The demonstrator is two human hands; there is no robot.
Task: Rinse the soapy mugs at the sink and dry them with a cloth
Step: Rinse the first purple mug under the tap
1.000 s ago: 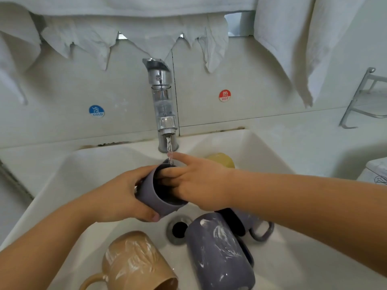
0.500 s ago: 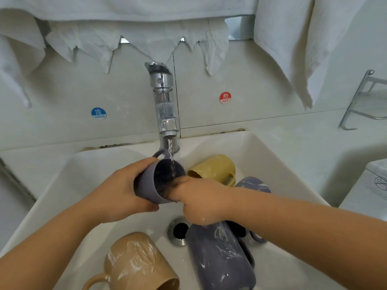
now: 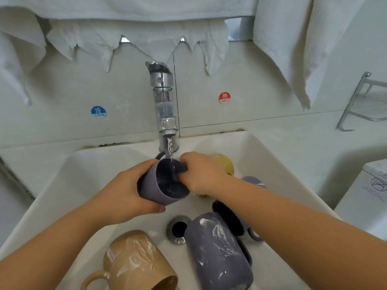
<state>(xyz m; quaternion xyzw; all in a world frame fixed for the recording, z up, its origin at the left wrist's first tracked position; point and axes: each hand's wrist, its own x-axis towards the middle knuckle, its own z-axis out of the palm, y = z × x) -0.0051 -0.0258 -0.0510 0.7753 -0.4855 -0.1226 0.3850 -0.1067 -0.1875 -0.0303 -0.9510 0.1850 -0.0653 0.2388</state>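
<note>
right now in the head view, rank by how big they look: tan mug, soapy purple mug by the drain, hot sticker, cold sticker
1. soapy purple mug and tan mug: look alike, both nearest the camera, so unranked
2. cold sticker and hot sticker: much smaller, near equal

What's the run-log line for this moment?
step: rinsing | left hand: grips purple mug | right hand: fingers inside mug | tap: running into mug | sink: soapy mugs waiting

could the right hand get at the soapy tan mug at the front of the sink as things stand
Probably not yet: the right hand has fingers inside the purple mug under the tap. The tan mug itself lies uncovered.
</note>
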